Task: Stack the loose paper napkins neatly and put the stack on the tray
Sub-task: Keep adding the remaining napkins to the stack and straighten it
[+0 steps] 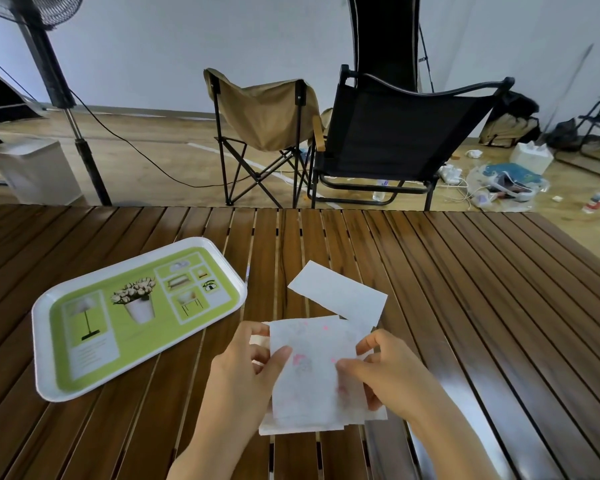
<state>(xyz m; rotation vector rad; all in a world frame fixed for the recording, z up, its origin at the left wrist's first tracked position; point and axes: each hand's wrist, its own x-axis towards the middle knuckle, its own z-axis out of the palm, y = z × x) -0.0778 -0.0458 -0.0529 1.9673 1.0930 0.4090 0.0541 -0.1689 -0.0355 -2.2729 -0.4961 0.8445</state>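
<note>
A small stack of white paper napkins point(310, 379) with faint pink print is held just above the wooden slat table, in front of me. My left hand point(243, 379) pinches its left edge, thumb on top. My right hand point(385, 372) pinches the right edge the same way. One plain white napkin point(340, 292) lies loose on the table just beyond the stack, partly tucked under it. The white tray point(42, 341) with a green picture panel sits to the left, holding nothing.
The brown slat table point(465, 306) stretches wide to the right and front. Beyond its far edge stand a tan folding chair point(264, 116), a black chair point(395, 133) and a fan stand point(80, 140). Clutter lies on the floor at the right.
</note>
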